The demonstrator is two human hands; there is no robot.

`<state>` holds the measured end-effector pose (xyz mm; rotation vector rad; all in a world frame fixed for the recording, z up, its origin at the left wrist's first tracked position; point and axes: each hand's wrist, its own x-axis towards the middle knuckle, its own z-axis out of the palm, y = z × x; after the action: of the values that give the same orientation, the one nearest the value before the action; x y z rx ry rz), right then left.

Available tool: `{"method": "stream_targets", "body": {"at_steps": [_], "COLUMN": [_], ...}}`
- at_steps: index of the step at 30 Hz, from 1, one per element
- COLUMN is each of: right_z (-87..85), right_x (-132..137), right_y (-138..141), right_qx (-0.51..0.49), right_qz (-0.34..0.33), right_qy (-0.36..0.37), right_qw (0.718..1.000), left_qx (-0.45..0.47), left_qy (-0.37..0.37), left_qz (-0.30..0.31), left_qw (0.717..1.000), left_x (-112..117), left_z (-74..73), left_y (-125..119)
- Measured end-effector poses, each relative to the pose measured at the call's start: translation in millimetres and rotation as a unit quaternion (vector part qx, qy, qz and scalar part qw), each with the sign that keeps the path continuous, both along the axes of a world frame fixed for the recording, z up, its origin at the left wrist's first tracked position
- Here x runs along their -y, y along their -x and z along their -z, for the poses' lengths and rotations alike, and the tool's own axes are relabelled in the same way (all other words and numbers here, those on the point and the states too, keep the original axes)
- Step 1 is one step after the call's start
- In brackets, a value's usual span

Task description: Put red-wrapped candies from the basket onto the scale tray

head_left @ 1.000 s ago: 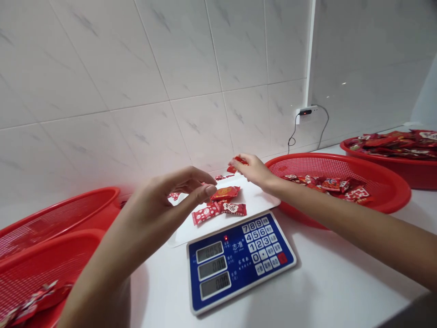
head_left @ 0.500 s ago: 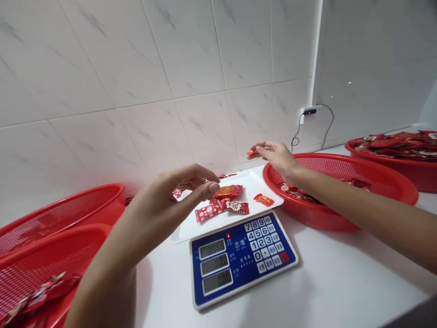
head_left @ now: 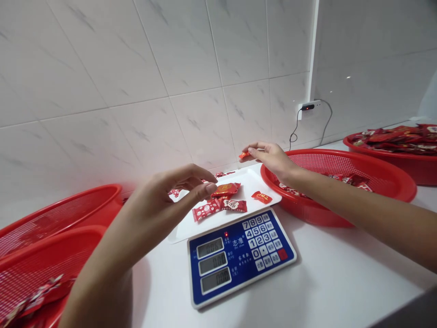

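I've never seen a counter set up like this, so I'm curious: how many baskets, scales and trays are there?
Red baskets: 4
Digital scale: 1
White tray: 1
Total: 6

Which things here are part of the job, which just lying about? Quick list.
Part of the job: right hand pinching a candy; left hand above the tray candies; tray; scale; near basket.

Lying about: socket; cable; far basket; left baskets.
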<state>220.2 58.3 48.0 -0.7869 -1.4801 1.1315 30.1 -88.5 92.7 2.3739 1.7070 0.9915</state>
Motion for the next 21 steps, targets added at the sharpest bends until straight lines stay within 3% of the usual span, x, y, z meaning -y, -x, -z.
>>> {"method": "stream_targets", "body": {"at_steps": [12, 16, 19, 21], "right_z": [1.9, 5.2, 8.9, 12.1], "right_x": [7, 3, 2, 4], "right_y": [0, -3, -9, -11], "right_qx": [0.003, 0.064, 0.212, 0.344], "right_qz": [-0.028, -0.023, -0.032, -0.033], "right_qy": [0.01, -0.028, -0.12, -0.193], "right_qw": [1.0, 0.997, 0.969, 0.918], "left_qx": [-0.014, -0.018, -0.029, -0.035], "left_qy": [0.006, 0.004, 0.0, -0.003], "left_qz": [-0.019, -0.02, -0.016, -0.012], "left_qw": [1.0, 1.0, 0.999, 0.999], "left_x": [-1, -1, -1, -2], "left_z": [1.6, 1.7, 1.6, 1.8], "left_y": [1, 1, 1, 1]}}
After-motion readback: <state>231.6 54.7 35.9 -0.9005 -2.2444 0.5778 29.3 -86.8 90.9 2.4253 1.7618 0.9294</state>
